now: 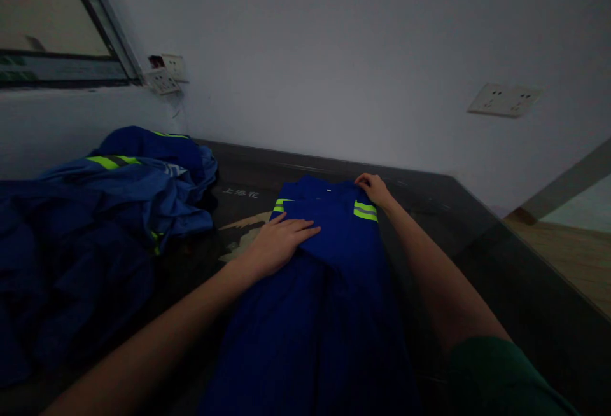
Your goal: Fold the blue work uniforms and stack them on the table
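A blue work jacket (341,190) lies on the dark table, collar toward the wall, with yellow-green and grey reflective bands at both sides. Over it are spread blue work trousers (348,247), their legs running down toward me. My left hand (285,239) rests flat on the trousers near the waist, fingers stretched out. At the jacket's far right shoulder, my right hand (373,188) has its fingers bent and closed on the fabric edge. The lower ends of the trouser legs run out of view.
Rumpled blue work clothes (172,187) with reflective bands are heaped at the left. The dark table (458,238) meets a pale wall behind, which carries a double socket (505,99) at the right. More sockets (165,79) sit near a window at the upper left.
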`<state>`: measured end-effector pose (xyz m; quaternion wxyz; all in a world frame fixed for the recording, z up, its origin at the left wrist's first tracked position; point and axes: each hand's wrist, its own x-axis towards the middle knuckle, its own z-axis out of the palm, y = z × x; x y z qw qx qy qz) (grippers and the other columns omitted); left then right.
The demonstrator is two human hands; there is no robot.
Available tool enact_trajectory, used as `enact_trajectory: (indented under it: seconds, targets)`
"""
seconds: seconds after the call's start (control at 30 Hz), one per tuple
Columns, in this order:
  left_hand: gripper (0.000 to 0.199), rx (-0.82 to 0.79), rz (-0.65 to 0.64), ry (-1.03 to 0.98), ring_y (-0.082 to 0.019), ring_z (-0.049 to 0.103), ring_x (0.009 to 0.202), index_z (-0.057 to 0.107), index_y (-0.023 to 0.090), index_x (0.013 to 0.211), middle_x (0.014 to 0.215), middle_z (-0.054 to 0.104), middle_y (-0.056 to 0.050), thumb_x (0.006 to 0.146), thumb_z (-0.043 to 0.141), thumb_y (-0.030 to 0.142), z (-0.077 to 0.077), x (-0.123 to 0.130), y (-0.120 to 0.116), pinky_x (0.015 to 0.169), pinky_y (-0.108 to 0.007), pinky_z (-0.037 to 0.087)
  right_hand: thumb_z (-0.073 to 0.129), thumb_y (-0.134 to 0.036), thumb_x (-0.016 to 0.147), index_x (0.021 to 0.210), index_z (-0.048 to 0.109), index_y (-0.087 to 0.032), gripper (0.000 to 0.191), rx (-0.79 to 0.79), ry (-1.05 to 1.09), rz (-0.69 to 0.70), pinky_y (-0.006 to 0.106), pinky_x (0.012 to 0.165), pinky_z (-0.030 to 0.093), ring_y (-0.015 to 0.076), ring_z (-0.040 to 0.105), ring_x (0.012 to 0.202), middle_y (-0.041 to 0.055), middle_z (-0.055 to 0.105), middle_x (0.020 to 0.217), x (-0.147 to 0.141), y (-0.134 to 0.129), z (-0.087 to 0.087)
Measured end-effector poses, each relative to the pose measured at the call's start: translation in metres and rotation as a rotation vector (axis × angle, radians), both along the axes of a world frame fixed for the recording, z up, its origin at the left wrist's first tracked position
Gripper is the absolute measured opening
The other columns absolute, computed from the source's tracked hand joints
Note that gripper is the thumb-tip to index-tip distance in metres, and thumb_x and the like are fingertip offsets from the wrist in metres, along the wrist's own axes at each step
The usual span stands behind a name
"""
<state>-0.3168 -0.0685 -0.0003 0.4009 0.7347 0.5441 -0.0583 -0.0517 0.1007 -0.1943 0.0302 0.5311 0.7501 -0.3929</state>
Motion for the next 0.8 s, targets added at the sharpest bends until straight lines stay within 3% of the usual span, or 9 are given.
enact_trajectory:
  seconds: [0.13, 0.27, 0.47, 0.63, 0.8]
  targets:
    - [0.055, 0.009, -0.017, 0.004, -0.017, 0.048, 0.13, 0.053, 0.038, 0.133, 0.139, 0.054, 0.002, 0.086, 0.042, 0.01, 0.01, -0.006, 0.005, 0.117, -0.045, 0.018, 0.042, -0.021, 0.094, 0.104, 0.064, -0.021, 0.024, 0.038, -0.135, 0.097, 0.038, 0.087, 0.037, 0.0248, 0.048, 0.105, 0.0099, 0.065, 0.111, -0.007, -0.013, 0.002]
    - [0.056, -0.172, -0.109, 0.018, -0.022, 0.05, 0.129, 0.05, 0.029, 0.138, 0.142, 0.051, -0.008, 0.083, 0.048, 0.014, 0.003, -0.009, -0.017, 0.109, -0.041, 0.032, 0.043, -0.026, 0.096, 0.107, 0.061, -0.02, 0.023, 0.026, -0.279, 0.23, 0.04, 0.088, 0.037, 0.0271, 0.046, 0.107, 0.0126, 0.062, 0.112, -0.008, -0.033, 0.004]
    - [0.067, -0.165, -0.104, -0.015, -0.027, 0.042, 0.135, 0.041, 0.027, 0.143, 0.146, 0.045, -0.012, 0.08, 0.063, 0.032, 0.005, -0.004, -0.026, 0.112, -0.043, 0.027, 0.039, -0.035, 0.097, 0.112, 0.061, -0.019, 0.031, 0.113, -0.293, 0.158, 0.037, 0.084, 0.04, 0.0282, 0.046, 0.108, 0.0143, 0.059, 0.114, 0.0, -0.03, 0.009]
    - [0.069, -0.107, -0.14, -0.059, -0.023, 0.028, 0.143, 0.03, 0.027, 0.148, 0.155, 0.031, -0.009, 0.085, 0.057, 0.024, 0.007, 0.022, -0.022, 0.116, -0.041, 0.021, 0.034, -0.027, 0.098, 0.113, 0.062, -0.015, 0.033, 0.076, -0.257, 0.07, 0.035, 0.088, 0.04, 0.0251, 0.05, 0.104, 0.014, 0.06, 0.11, 0.004, -0.034, 0.01]
    - [0.063, -0.11, -0.15, -0.051, -0.022, 0.021, 0.145, 0.027, 0.03, 0.148, 0.156, 0.028, -0.004, 0.09, 0.048, 0.019, 0.002, 0.038, -0.029, 0.116, -0.049, 0.017, 0.039, -0.032, 0.098, 0.127, 0.054, -0.02, 0.035, 0.085, -0.326, 0.14, 0.036, 0.084, 0.044, 0.0279, 0.045, 0.114, 0.0134, 0.054, 0.125, 0.002, -0.052, 0.009]
